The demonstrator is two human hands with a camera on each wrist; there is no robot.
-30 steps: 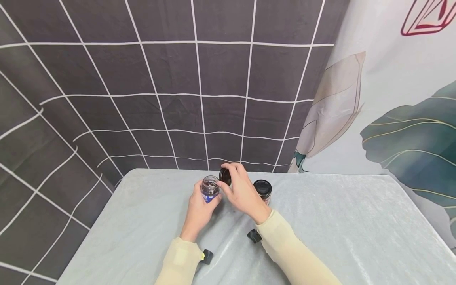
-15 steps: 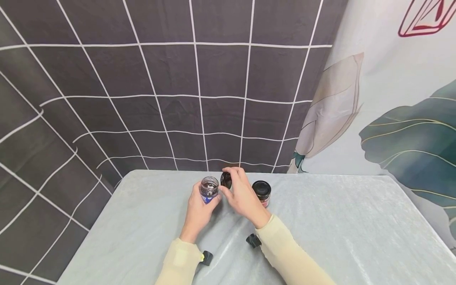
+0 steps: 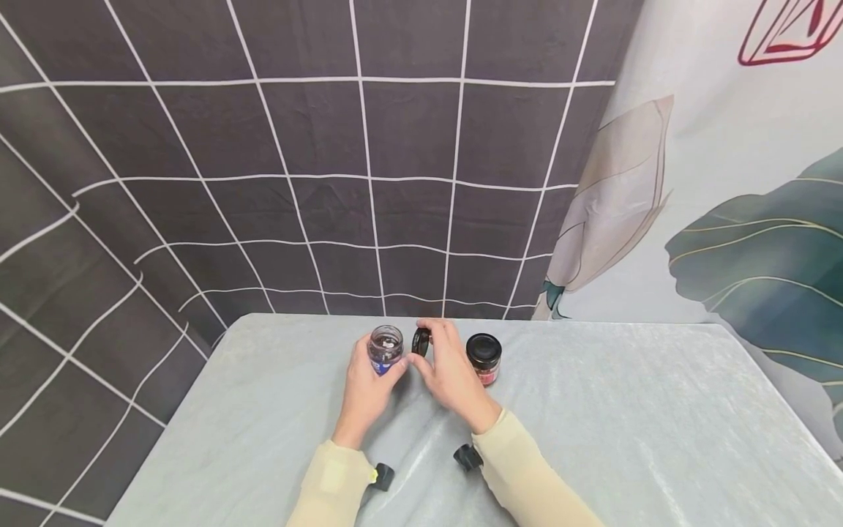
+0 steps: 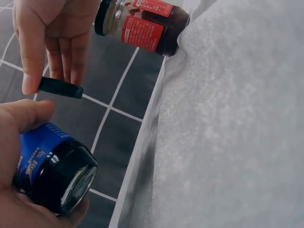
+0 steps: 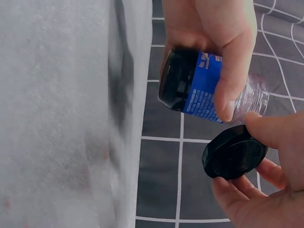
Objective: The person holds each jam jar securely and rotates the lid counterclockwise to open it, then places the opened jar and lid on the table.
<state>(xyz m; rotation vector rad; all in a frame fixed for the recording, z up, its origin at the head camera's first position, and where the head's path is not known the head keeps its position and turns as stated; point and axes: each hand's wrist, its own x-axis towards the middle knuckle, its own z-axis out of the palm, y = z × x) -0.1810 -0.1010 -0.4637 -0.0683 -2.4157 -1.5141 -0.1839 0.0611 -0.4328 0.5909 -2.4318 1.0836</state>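
My left hand point(image 3: 364, 391) grips an uncapped glass jar point(image 3: 385, 350) with a blue label and dark contents. In the right wrist view this jar point(image 5: 192, 85) is tilted, its clear threaded neck bare and my thumb across the label. My right hand point(image 3: 454, 377) pinches a black screw lid point(image 3: 421, 341) by its edge, just right of the jar's mouth. The lid point(image 5: 236, 153) is apart from the jar and turned on its side. Just beyond my right hand stands a second jar point(image 3: 484, 359) with a black lid on and a red label.
A pale grey cloth covers the table point(image 3: 626, 410). Behind it hangs a dark curtain point(image 3: 316, 132) with white grid lines, and at the right a white curtain point(image 3: 711, 146) with leaf prints. A black wrist camera point(image 3: 468, 457) sits at my right sleeve.
My right hand has lowered slightly and shifted right with the lid, which has turned more edge-on. My left hand and the blue-labelled jar have barely moved.
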